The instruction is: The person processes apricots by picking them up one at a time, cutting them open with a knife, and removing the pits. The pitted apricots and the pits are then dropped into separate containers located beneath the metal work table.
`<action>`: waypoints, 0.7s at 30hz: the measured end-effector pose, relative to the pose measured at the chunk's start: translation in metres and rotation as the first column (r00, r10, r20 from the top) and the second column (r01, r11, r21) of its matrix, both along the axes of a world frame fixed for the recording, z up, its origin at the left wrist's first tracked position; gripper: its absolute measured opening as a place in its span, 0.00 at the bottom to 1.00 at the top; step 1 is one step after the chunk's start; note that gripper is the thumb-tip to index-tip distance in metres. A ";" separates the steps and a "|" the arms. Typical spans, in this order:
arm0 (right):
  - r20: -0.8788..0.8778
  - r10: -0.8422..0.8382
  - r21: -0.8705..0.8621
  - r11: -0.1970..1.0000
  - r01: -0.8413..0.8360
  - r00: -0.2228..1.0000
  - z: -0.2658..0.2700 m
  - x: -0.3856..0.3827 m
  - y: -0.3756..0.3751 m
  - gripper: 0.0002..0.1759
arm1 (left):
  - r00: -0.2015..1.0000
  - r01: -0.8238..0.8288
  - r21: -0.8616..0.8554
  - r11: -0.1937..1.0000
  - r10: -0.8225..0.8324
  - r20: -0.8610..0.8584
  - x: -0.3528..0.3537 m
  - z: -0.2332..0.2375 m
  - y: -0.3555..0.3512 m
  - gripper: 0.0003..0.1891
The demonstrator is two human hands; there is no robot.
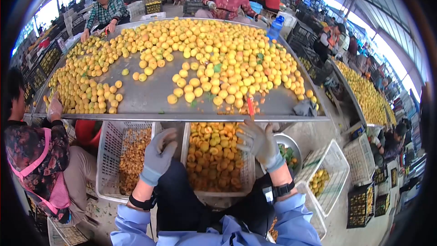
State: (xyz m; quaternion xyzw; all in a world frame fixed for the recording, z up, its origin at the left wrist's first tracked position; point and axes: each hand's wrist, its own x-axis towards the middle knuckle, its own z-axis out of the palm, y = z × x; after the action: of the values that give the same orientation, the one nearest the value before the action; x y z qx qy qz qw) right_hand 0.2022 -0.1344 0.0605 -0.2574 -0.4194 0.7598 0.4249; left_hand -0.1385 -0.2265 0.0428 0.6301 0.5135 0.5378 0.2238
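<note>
My left hand [159, 152], in a pale grey glove, hovers between two crates below the table's front edge. Its fingers are loosely bent, apart from the thumb, and no object shows in it. My right hand [260, 142], gloved alike, is at the table edge above the right side of the middle crate. A slim red knife [251, 107] sticks up from its fingertips over the metal table [150, 102]; the exact grip is partly hidden. Yellow apricots [232, 64] lie heaped across the table. Halved apricots [214, 164] fill the white middle crate [249, 173] between my knees.
A white crate [105, 164] with small brown-orange pieces stands left. A metal bowl [296, 148] and a tilted crate [337, 168] are at right. A grey cloth [305, 108] and blue bottle [275, 28] rest on the table. Co-workers sit left and across.
</note>
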 end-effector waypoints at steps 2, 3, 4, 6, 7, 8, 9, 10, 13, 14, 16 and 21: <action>-0.054 0.053 -0.041 0.998 -0.056 0.997 -0.001 -0.015 -0.003 0.63 | 0.969 0.150 -0.226 0.963 -0.098 0.225 0.028 0.017 0.014 0.22; -0.134 0.039 -0.027 0.999 -0.043 0.990 0.009 -0.031 -0.006 0.60 | 0.913 0.248 -0.301 0.921 -0.118 0.391 0.045 0.005 0.026 0.23; -0.140 0.041 -0.034 0.998 -0.046 0.989 0.005 -0.043 -0.003 0.60 | 0.831 0.351 -0.344 0.871 -0.120 0.544 0.064 -0.008 0.042 0.24; -0.470 -0.003 -0.032 0.999 -0.014 0.883 0.000 -0.061 0.005 0.56 | 0.386 0.597 -0.205 0.775 -0.054 0.921 0.101 -0.012 0.057 0.21; -0.556 -0.003 -0.075 0.996 -0.047 0.831 -0.001 -0.068 0.005 0.54 | 0.390 0.599 -0.210 0.773 -0.052 0.919 0.113 -0.018 0.065 0.21; -0.561 -0.013 -0.081 0.996 -0.040 0.828 -0.006 -0.071 0.006 0.54 | 0.230 0.633 -0.029 0.774 -0.152 0.961 0.123 -0.027 0.072 0.18; -0.542 -0.038 -0.101 0.995 -0.020 0.840 -0.009 -0.074 0.005 0.52 | 0.063 0.635 0.153 0.757 -0.248 0.967 0.130 -0.030 0.074 0.15; -0.520 -0.057 -0.117 0.993 -0.006 0.852 -0.011 -0.078 0.005 0.51 | 0.065 0.637 0.146 0.757 -0.242 0.968 0.135 -0.032 0.076 0.15; -0.504 -0.064 -0.117 0.993 0.005 0.861 -0.015 -0.083 0.005 0.52 | 0.261 0.473 -0.049 0.880 -0.086 0.962 0.141 -0.034 0.080 0.14; -0.480 -0.069 -0.105 0.994 0.021 0.875 -0.017 -0.083 0.006 0.52 | 0.269 0.452 -0.014 0.892 -0.121 0.956 0.141 -0.036 0.081 0.14; -0.492 -0.068 -0.100 0.995 0.022 0.868 -0.018 -0.084 0.007 0.52 | 0.287 0.436 0.009 0.900 -0.149 0.946 0.144 -0.041 0.082 0.13; -0.483 -0.082 -0.066 0.996 0.057 0.872 -0.018 -0.083 0.001 0.52 | 0.401 0.144 -0.245 0.959 0.170 0.900 0.145 -0.044 0.085 0.15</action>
State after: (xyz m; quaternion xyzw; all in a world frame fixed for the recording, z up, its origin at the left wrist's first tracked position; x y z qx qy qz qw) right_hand 0.1193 -0.1334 0.0429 -0.0841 -0.2712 0.7943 0.5371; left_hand 0.0069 -0.1415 -0.0007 0.1890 0.3830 0.7165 0.5515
